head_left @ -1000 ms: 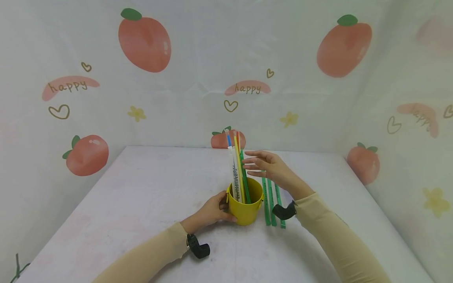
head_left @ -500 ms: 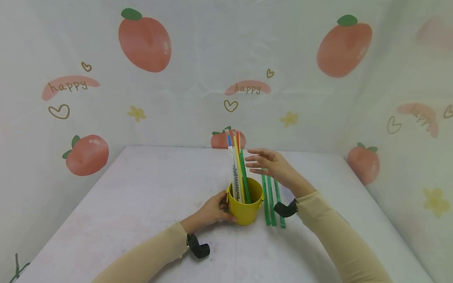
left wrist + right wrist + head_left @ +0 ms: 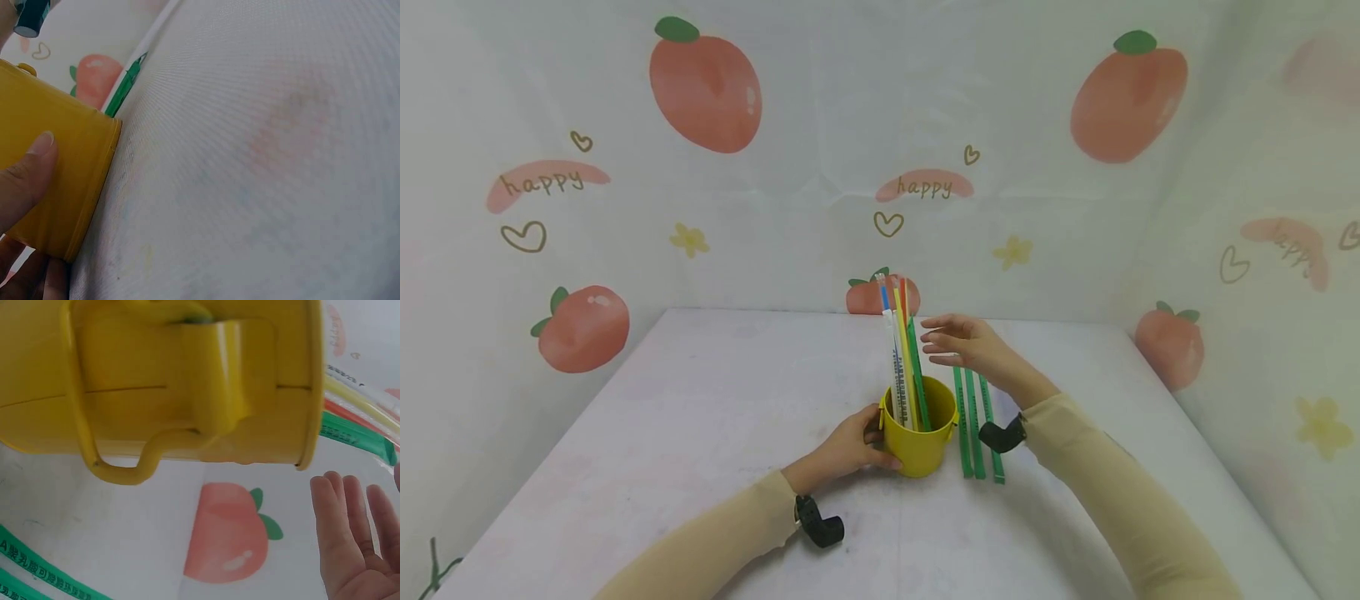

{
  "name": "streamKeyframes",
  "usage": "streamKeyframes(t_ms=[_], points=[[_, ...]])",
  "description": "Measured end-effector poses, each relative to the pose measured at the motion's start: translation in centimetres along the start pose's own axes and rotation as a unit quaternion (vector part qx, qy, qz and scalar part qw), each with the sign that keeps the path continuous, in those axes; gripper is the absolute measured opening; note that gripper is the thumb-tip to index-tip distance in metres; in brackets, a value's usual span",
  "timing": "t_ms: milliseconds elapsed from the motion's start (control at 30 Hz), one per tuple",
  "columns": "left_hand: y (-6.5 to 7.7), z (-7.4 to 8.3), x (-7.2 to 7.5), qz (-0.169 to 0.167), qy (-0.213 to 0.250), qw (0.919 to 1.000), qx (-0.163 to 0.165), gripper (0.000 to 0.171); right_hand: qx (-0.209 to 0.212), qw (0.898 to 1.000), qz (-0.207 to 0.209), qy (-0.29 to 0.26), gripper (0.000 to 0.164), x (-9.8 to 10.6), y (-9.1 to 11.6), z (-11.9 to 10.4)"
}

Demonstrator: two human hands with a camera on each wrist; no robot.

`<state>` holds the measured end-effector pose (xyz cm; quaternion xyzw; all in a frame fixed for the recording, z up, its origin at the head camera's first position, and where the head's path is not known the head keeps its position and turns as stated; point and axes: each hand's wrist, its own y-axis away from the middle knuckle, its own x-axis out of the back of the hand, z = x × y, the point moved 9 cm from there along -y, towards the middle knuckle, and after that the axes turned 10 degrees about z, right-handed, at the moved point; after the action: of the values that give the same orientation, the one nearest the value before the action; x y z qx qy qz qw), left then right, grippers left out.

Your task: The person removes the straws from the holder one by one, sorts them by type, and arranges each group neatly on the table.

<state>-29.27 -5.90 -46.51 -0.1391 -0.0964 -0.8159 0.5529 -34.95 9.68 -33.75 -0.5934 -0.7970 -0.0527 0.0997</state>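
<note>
A small yellow bucket (image 3: 916,454) stands upright on the table, with my left hand (image 3: 847,450) gripping its lower left side. The left wrist view shows the thumb (image 3: 28,178) against the bucket wall and fingers (image 3: 44,275) round beneath. Several wrapped straws lean in the bucket: a green straw (image 3: 918,375), a yellow straw (image 3: 906,350), a white-wrapped one (image 3: 894,358), plus blue and red tips. My right hand (image 3: 966,343) hovers right of the green straw's top, fingers extended and holding nothing. In the right wrist view, its fingers (image 3: 334,519) are spread below the straws.
Three green-wrapped straws (image 3: 964,425) lie side by side on the table just right of the bucket, partly under my right forearm. The bucket's side handle (image 3: 122,474) sticks out. A printed cloth backdrop (image 3: 805,250) rises behind the table (image 3: 730,375).
My right hand has drawn slightly up and away from the green straw's top, its fingers now apart from it. The left hand and bucket stay in place.
</note>
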Motion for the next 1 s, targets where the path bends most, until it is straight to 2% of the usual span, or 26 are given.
streamKeyframes(t_ms=[133, 533, 800, 1000], points=[[0.1, 0.2, 0.0, -0.003, -0.006, 1.0, -0.007, 0.089, -0.011, 1.0, -0.005, 0.01, 0.042, -0.4, -0.4, 0.3], [0.1, 0.1, 0.0, 0.002, -0.004, 1.0, -0.001, 0.087, -0.002, 0.997, -0.033, 0.075, 0.033, -1.3, -0.7, 0.4], [0.1, 0.0, 0.0, 0.001, 0.004, 1.0, 0.007, 0.087, -0.04, 0.996, -0.025, 0.074, 0.028, -1.7, -0.9, 1.1], [0.1, 0.2, 0.0, 0.002, 0.003, 1.0, 0.006, 0.087, -0.039, 0.997, -0.023, 0.066, 0.026, -1.6, -1.0, 1.3]])
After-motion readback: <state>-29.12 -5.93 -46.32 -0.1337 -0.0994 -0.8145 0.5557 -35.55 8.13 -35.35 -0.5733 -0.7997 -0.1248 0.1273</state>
